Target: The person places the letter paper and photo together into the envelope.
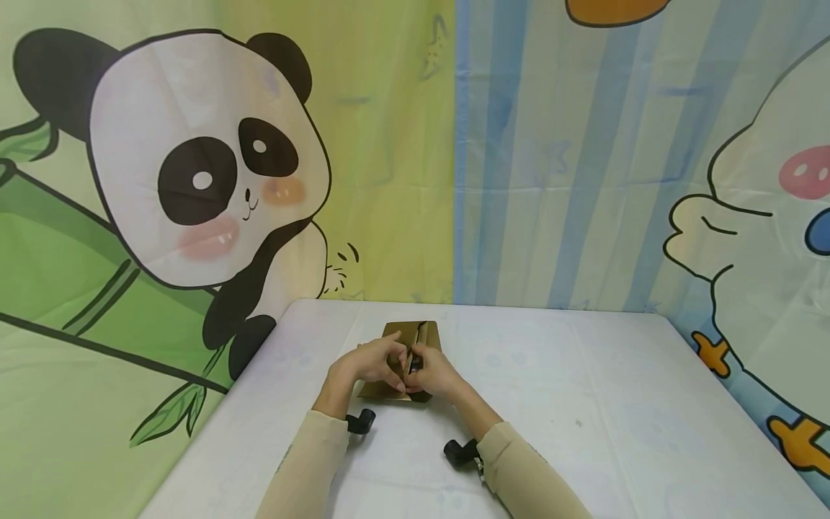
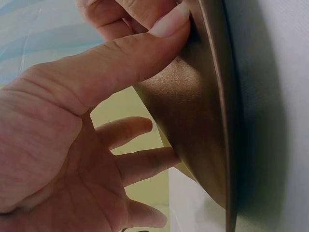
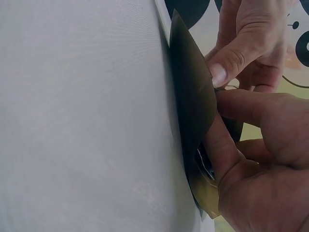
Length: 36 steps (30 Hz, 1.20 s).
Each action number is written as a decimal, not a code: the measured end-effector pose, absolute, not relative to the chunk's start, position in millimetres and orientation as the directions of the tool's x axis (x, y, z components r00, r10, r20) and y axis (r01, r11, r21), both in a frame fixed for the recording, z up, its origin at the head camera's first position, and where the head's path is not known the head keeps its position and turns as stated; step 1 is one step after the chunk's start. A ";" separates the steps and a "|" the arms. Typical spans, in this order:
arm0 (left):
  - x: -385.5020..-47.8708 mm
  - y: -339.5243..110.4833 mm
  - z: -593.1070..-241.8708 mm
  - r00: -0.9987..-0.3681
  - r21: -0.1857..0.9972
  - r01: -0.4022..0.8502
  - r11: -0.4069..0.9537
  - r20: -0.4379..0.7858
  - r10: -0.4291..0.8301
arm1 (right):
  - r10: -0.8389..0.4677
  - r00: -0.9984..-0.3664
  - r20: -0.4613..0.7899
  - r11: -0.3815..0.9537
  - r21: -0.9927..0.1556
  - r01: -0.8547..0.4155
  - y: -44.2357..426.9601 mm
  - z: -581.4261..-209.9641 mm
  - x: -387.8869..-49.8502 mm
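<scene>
A brown paper envelope lies on the table with its middle opening lifted and parted. My left hand pinches the raised paper edge; in the left wrist view its thumb presses that edge while the other fingers spread loosely. From the other side, my right hand grips the paper at the opening with thumb and fingers, close against the left fingertips. Between the paper layers a dark, shiny thing shows in the right wrist view. Its kind cannot be told, since fingers and paper cover most of it.
The envelope rests toward the far side of a white-covered table. Behind the table hangs a printed cloth with a panda on it. A small black camera is strapped at each wrist, the left one and the right one.
</scene>
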<state>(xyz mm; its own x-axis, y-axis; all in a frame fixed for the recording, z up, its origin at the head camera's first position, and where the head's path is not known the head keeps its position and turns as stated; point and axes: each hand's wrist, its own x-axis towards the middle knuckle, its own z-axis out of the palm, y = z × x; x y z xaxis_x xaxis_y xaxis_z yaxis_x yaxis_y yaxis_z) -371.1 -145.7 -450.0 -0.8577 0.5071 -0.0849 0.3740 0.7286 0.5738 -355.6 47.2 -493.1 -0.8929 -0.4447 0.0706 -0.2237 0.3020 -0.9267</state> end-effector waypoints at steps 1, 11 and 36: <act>-371.1 -145.9 -449.8 -0.857 0.575 0.375 0.727 -0.084 0.508 | -0.449 -0.891 0.063 0.290 -0.933 -0.212 47.3 -493.0 -355.7; -369.9 -145.6 -448.8 -0.856 0.581 0.373 0.723 -0.086 0.510 | -0.460 -0.887 0.034 0.234 -0.959 -0.158 50.0 -492.0 -354.6; -368.2 -144.0 -450.1 -0.847 0.586 0.374 0.719 -0.099 0.522 | -0.443 -0.897 0.011 0.240 -0.962 -0.131 61.6 -488.1 -355.0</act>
<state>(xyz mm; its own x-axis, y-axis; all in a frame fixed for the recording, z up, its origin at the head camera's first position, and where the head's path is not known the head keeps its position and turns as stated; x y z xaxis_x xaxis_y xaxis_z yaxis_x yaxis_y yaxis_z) -368.2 -144.0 -450.1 -0.8474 0.5216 -0.0994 0.3736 0.7188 0.5863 -355.0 61.6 -488.1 -0.8966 -0.4427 0.0114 -0.1308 0.2402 -0.9619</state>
